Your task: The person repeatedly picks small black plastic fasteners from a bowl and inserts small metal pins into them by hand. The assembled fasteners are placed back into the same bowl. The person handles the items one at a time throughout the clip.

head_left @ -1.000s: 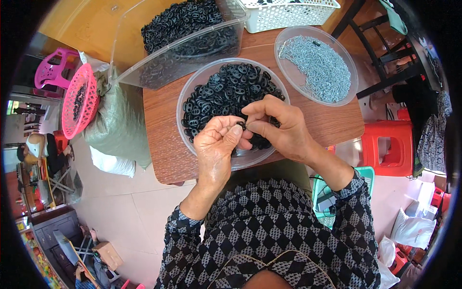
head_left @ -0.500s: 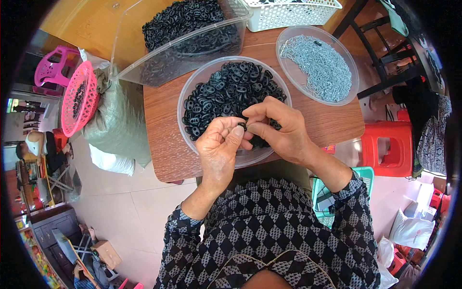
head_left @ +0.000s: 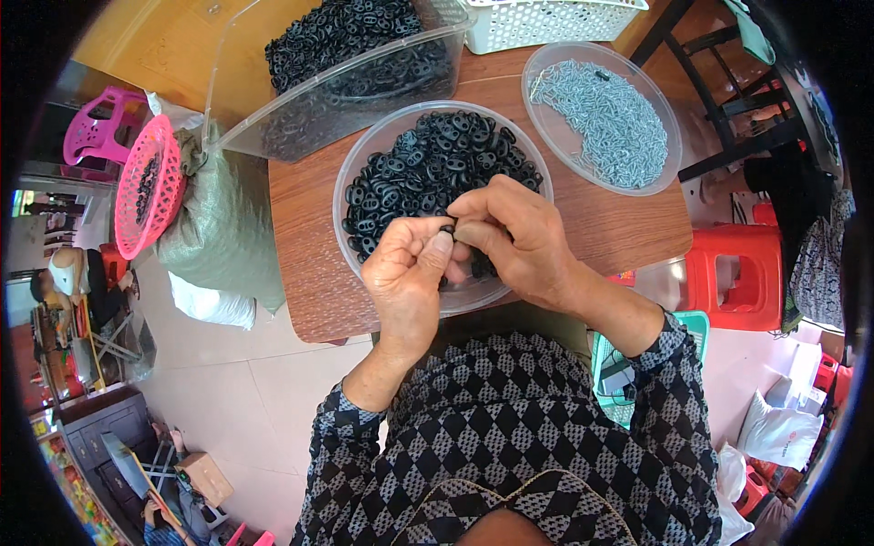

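Over the front of a round clear tub point(head_left: 346, 173), both my hands meet at a small black plastic piece point(head_left: 446, 229). My left hand point(head_left: 407, 278) pinches it between thumb and index finger. The thumb and forefinger of my right hand point(head_left: 523, 238) close on its right edge; whether they also hold something smaller is hidden. Heaped in the tub are black plastic pieces point(head_left: 414, 168), many with two holes. To the right, a shallow clear dish point(head_left: 669, 114) holds small silvery pins point(head_left: 610, 123), with one black bit on top.
A clear bin point(head_left: 346, 96) of similar black pieces stands at the back left. Behind are a white perforated basket point(head_left: 555, 25) and the wooden table point(head_left: 314, 291) beneath. A pink basket point(head_left: 150, 187) rests on a green sack point(head_left: 223, 227). Red stool point(head_left: 737, 278) and green basket point(head_left: 696, 337) stand right.
My hands have shifted slightly left and up together, still pinching the black piece. My right fingertips have closed in on it. The containers stay in place.
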The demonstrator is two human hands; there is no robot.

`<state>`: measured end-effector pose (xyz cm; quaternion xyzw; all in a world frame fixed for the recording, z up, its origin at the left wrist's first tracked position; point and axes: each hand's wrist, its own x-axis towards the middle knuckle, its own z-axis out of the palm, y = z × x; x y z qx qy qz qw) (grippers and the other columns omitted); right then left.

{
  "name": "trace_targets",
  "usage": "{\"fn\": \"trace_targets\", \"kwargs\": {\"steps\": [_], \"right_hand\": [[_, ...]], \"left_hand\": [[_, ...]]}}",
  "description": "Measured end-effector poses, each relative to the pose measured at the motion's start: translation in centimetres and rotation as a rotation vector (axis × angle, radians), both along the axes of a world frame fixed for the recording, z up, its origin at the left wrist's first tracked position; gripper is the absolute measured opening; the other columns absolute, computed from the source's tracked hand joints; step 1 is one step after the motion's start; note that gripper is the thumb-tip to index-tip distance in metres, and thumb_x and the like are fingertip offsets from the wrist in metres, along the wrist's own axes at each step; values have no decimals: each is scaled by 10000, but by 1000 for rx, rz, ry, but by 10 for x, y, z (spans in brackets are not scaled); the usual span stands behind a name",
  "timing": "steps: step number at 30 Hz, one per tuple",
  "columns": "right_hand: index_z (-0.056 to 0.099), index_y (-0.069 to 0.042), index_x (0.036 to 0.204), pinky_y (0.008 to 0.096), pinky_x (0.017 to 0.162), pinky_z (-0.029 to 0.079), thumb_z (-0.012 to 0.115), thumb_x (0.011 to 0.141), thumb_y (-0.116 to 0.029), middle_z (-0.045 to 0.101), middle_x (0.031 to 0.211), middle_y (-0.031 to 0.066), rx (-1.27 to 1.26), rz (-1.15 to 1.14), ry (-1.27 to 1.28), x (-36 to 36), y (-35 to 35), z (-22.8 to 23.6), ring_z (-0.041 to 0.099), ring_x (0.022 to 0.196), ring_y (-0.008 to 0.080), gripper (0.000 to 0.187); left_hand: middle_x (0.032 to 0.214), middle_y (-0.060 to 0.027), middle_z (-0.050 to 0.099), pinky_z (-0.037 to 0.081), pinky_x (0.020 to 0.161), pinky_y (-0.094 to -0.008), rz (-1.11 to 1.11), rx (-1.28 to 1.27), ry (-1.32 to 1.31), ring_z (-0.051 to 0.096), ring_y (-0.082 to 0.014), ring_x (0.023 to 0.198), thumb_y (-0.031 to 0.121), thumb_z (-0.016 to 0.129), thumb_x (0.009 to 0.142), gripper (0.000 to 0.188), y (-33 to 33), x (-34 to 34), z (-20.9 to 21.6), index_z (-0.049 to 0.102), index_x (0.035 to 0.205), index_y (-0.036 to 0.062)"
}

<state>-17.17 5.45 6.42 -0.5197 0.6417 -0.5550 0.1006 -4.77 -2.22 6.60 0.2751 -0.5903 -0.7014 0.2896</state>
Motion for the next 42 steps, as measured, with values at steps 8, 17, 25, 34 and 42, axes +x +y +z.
{"fn": "trace_targets", "kwargs": {"steps": [8,17,25,34,42], "right_hand": [[547,-38,755,384,597,412,557,776,-48,542,710,86,19,29,-46,4,-8,-6,501,666,276,25],[517,-45,728,395,593,386,544,801,-132,488,698,90,29,37,164,5,-13,-12,472,669,287,117],[619,-20,810,241,566,397,680,788,-171,576,738,32,27,474,-351,-31,7,94,523,644,105,164],[626,-16,801,242,570,410,681,776,-146,589,735,38,-71,1135,-634,-27,16,115,537,646,111,143],[632,-13,793,244,574,421,682,766,-125,600,733,43,-75,1156,-654,-22,15,108,550,648,117,125]], "left_hand": [[749,-102,624,455,519,-194,85,-46,51,534,-95,555,23,546,884,87,0,-2,2,558,922,-55],[752,-75,618,437,524,-184,91,-88,-11,527,-70,573,-4,526,888,69,0,-2,-1,560,933,-44],[766,-142,640,472,540,-226,188,233,103,568,-138,550,-26,559,846,92,-22,7,-8,564,931,-63],[776,-82,621,462,561,-199,4,198,299,553,-104,586,51,597,862,194,-38,12,-9,541,1023,-42],[791,-135,634,508,602,-258,61,250,-5,594,-145,642,10,596,842,167,-46,23,-11,554,983,-71]]}}
